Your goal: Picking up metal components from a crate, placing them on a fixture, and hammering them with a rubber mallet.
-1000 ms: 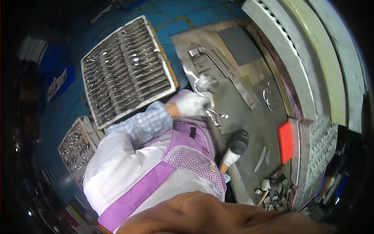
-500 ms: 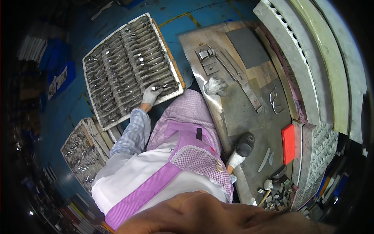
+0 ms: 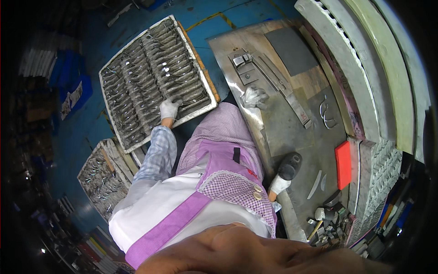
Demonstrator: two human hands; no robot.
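My left hand (image 3: 169, 110), in a pale work glove, is over the near side of a white-rimmed tray (image 3: 213, 104). Its fingers are curled down among rows of curved shiny metal pieces (image 3: 185, 83) bedded in grey wrapping; whatever they grip is hidden. My right hand (image 3: 278, 185), also in a white glove, rests at the near edge of the metal-topped workbench (image 3: 292, 137). A dark grey rounded thing (image 3: 290, 166) covers its fingers, and I cannot make out whether it is a held object or part of the glove.
On the bench lie a long metal fixture (image 3: 273, 82), a crumpled white cloth (image 3: 254, 97), a dark sheet (image 3: 291, 50), curved metal pieces (image 3: 325, 114) and a red block (image 3: 343, 165). Metal bits (image 3: 326, 226) crowd the near right. A second tray (image 3: 102, 178) stands at the lower left.
My left hand has shifted slightly left across the tray, and the bright piece seen at its fingers before no longer shows. My right hand stays at the bench edge; the view has moved slightly.
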